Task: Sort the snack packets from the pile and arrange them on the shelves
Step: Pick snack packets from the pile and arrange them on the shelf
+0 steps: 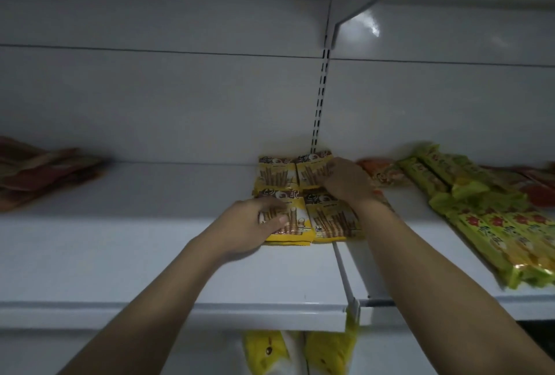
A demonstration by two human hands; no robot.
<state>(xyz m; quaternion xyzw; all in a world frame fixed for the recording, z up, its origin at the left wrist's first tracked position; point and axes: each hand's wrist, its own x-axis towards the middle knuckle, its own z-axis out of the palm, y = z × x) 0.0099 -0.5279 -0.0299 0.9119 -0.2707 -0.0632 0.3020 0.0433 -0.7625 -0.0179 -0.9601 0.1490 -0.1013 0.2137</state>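
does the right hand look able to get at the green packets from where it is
Probably yes. The right hand is on the yellow packets, and the green packets lie on the same shelf just to its right. Only flat orange packets lie between; nothing upright blocks the way.

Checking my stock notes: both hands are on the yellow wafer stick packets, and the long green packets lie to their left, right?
Wrong side: the head view shows the long green packets right of the yellow wafer stick packets. The left hand and right hand are both on those.
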